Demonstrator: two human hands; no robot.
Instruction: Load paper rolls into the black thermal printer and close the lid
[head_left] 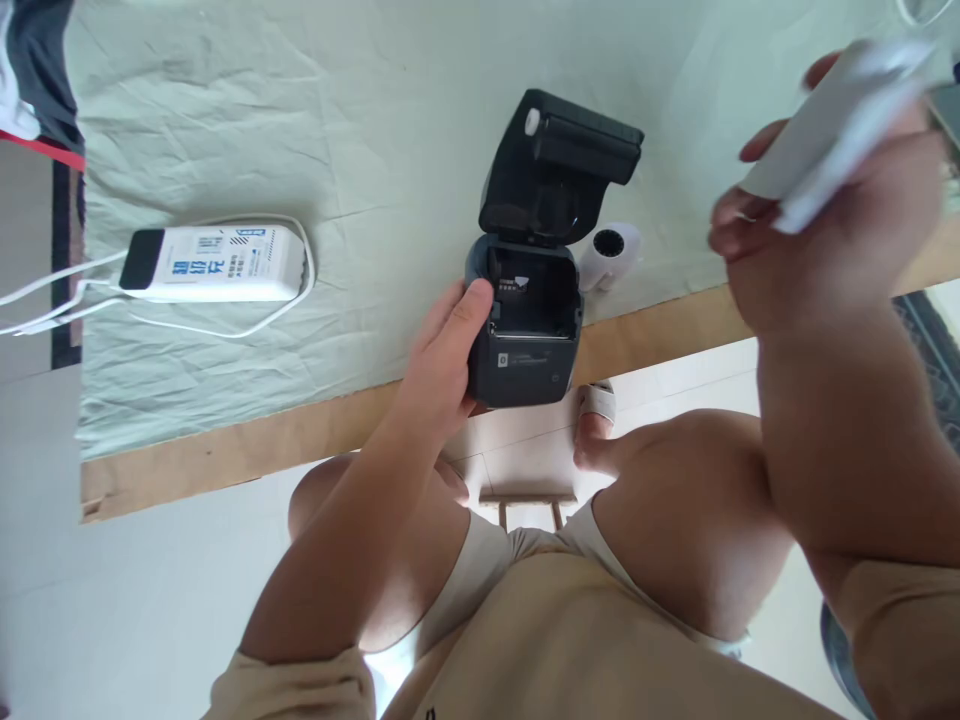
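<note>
A small black printer (529, 340) stands at the near edge of a cloth-covered table, its lid (562, 160) swung open and its inner bay empty. My left hand (446, 350) grips the printer's left side, thumb on the rim. My right hand (817, 230) is raised at the right, fingers closed on a blurred white paper piece (832, 130). A white paper roll (611, 252) lies on the cloth just right of the printer.
A white power bank (210, 265) with white cables lies on the pale green cloth (337, 120) at the left. The table's wooden edge (247, 450) runs across. My knees, a sandalled foot and a stool are below. Dark fabric sits at the top left.
</note>
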